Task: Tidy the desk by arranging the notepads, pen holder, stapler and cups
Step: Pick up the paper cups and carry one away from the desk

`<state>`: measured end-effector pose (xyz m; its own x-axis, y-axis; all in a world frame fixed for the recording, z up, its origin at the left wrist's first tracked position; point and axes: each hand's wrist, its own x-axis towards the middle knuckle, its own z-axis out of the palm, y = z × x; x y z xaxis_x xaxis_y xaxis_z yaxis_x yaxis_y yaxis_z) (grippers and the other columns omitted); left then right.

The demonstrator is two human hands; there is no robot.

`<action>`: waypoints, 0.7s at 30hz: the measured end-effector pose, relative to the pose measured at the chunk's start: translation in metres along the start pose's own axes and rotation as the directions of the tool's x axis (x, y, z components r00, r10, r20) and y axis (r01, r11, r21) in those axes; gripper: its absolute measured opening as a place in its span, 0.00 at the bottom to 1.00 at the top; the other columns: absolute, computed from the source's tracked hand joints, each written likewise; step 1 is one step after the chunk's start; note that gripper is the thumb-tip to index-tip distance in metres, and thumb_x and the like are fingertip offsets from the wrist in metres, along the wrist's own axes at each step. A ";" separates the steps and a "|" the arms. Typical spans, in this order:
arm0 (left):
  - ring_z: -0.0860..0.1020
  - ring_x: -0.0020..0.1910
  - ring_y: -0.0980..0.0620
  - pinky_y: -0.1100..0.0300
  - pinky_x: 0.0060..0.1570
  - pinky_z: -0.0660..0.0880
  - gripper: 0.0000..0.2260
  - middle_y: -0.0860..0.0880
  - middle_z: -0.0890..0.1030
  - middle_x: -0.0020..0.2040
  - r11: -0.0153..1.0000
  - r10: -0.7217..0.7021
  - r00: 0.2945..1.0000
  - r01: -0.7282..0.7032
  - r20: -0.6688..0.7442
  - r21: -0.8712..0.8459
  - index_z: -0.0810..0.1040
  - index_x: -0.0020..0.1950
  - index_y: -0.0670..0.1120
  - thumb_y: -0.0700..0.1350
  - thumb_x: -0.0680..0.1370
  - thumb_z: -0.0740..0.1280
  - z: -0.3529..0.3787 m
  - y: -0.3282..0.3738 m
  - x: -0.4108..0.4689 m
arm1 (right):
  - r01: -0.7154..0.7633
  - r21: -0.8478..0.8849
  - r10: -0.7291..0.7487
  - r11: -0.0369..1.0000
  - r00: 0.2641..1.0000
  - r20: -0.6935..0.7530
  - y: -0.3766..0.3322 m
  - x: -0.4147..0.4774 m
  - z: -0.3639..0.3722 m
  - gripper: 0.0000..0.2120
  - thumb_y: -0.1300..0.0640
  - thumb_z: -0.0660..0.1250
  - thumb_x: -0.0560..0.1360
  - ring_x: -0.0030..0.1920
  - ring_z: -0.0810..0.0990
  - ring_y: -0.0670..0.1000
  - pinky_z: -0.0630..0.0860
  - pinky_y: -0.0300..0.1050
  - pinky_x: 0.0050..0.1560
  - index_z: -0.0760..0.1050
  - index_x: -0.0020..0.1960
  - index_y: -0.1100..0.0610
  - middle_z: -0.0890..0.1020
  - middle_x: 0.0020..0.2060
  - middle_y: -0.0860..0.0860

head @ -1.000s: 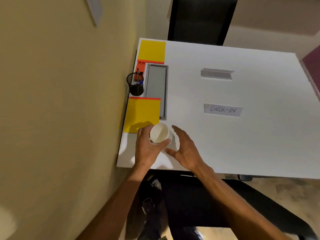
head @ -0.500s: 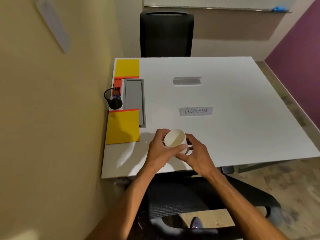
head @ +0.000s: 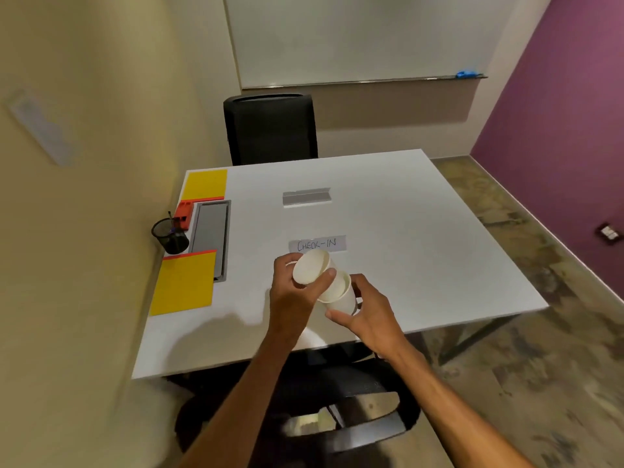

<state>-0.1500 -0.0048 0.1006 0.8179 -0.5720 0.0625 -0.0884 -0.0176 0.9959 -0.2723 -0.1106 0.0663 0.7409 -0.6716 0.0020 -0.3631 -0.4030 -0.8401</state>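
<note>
Mostly tidied already, to judge from the desk (head: 388, 231): two yellow notepads (head: 184, 283) lying flat along its left edge, one at the far corner (head: 205, 184), one nearer, with the red stapler (head: 183, 214) and the black mesh pen holder (head: 170, 236) lined up between them beside the grey cable tray (head: 211, 233). Left to settle: only the cups, probably by nesting and then setting down somewhere on the desk. Held above the near middle of the desk, just this side of the CHECK-IN label (head: 317, 244): left hand (head: 292, 298) raised, fingers and thumb wrapped round the upper white cup (head: 310, 266), tilted with its mouth toward the camera; right hand (head: 366, 314) lower, fingers curled round the second cup (head: 339, 293). Upper cup's base apparently overlapping the lower one's rim; whether actually inside it, impossible to tell.
</note>
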 end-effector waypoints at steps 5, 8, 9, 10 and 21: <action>0.80 0.55 0.54 0.60 0.51 0.79 0.28 0.57 0.79 0.56 0.996 -0.001 1.000 0.000 -0.017 -0.090 0.72 0.61 0.58 0.59 0.64 0.78 0.052 0.012 -0.019 | -0.051 0.043 0.051 0.998 0.999 0.000 0.034 -0.023 -0.056 0.28 0.39 0.77 0.63 0.51 0.76 0.34 0.71 0.30 0.43 0.65 0.55 0.30 0.76 0.51 0.31; 0.79 0.57 0.57 0.62 0.53 0.79 0.28 0.59 0.79 0.57 0.995 0.027 1.000 -0.028 -0.009 -0.091 0.72 0.63 0.59 0.57 0.66 0.79 0.075 0.014 -0.025 | -0.104 0.081 0.108 0.991 0.993 -0.048 0.052 -0.030 -0.086 0.28 0.42 0.78 0.64 0.51 0.75 0.33 0.69 0.29 0.42 0.67 0.58 0.39 0.77 0.52 0.36; 0.79 0.57 0.58 0.62 0.53 0.79 0.28 0.61 0.79 0.57 0.996 0.024 1.000 -0.024 -0.002 -0.087 0.72 0.63 0.60 0.55 0.67 0.79 0.080 0.014 -0.026 | -0.122 0.092 0.129 0.988 0.989 -0.068 0.058 -0.031 -0.094 0.29 0.43 0.79 0.65 0.51 0.75 0.34 0.69 0.29 0.42 0.67 0.59 0.41 0.77 0.52 0.38; 0.79 0.56 0.59 0.62 0.53 0.79 0.28 0.61 0.78 0.57 0.996 0.009 1.000 -0.009 0.001 -0.086 0.72 0.63 0.61 0.53 0.67 0.80 0.085 0.014 -0.026 | -0.140 0.101 0.149 0.985 0.985 -0.085 0.063 -0.032 -0.101 0.28 0.43 0.79 0.65 0.51 0.75 0.34 0.69 0.30 0.41 0.68 0.59 0.43 0.77 0.52 0.40; 0.80 0.56 0.52 0.53 0.57 0.79 0.25 0.52 0.82 0.56 0.999 0.035 0.997 -0.038 0.075 0.039 0.77 0.63 0.49 0.48 0.68 0.80 0.114 0.008 0.008 | -0.211 0.187 0.246 0.960 0.950 -0.191 0.085 0.008 -0.136 0.29 0.46 0.79 0.66 0.51 0.79 0.45 0.74 0.37 0.43 0.69 0.60 0.45 0.79 0.52 0.44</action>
<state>-0.2093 -0.1028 0.1019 0.7695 -0.6319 0.0926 -0.1415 -0.0274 0.9896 -0.3743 -0.2352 0.0684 0.5069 -0.8561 -0.1010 -0.3989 -0.1290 -0.9079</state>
